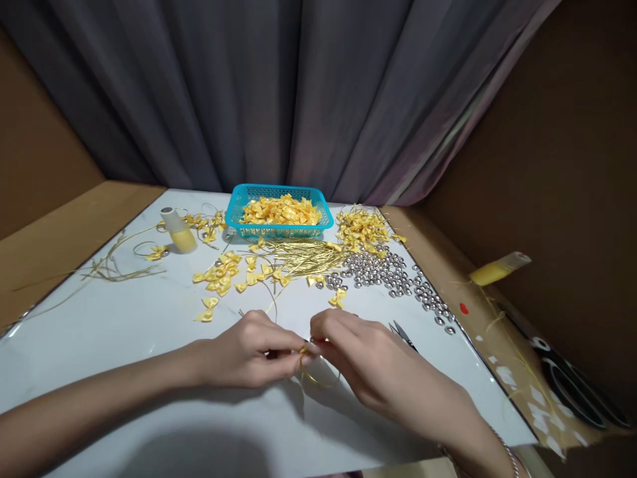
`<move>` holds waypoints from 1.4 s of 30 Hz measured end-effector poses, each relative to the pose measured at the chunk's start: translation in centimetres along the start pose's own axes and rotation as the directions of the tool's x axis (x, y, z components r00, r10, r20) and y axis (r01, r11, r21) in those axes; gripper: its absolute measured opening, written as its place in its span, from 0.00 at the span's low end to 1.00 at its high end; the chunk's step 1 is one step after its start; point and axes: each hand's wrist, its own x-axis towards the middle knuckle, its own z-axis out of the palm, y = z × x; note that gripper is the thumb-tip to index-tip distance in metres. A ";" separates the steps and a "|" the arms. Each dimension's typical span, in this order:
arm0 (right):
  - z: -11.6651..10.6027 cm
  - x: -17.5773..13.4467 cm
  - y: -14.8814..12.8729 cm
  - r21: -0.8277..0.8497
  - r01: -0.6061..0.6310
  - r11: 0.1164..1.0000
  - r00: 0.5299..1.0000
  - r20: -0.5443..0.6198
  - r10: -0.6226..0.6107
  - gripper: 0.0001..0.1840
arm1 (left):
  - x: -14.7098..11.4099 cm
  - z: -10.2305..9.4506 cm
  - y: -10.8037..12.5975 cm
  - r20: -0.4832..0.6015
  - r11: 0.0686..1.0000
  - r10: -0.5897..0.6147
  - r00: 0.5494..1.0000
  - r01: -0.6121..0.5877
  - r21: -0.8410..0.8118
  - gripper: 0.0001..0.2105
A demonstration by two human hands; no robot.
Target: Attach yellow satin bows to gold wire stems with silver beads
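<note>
Near the front middle of the white board my left hand [259, 350] and my right hand [361, 348] meet, fingertips pinched together. A thin gold cord [323, 384] hangs in a loop below the pinched fingers. Something small and yellow, perhaps part of a bow, shows at the left fingertips, mostly hidden. The right fingers close against the same spot; what they grip is covered. Beyond the hands lie loose yellow ribbon bows [219, 275], a bundle of cut gold cords [306, 257] and many small round silver pieces [381, 272].
A blue basket [279, 231] of yellow bows stands at the back, with a bow pile [363, 226] beside it. Small snips [404, 335] lie beyond my right hand. Black-handled scissors [572, 385] and a bottle [500, 269] are on the right; another bottle [179, 232] stands left.
</note>
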 end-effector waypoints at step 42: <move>0.7 -0.7 -0.5 0.154 -0.063 0.986 0.930 -0.350 0.114 0.06 | 0.3 0.5 0.5 -0.124 0.991 -0.134 0.983 0.134 -0.008 0.10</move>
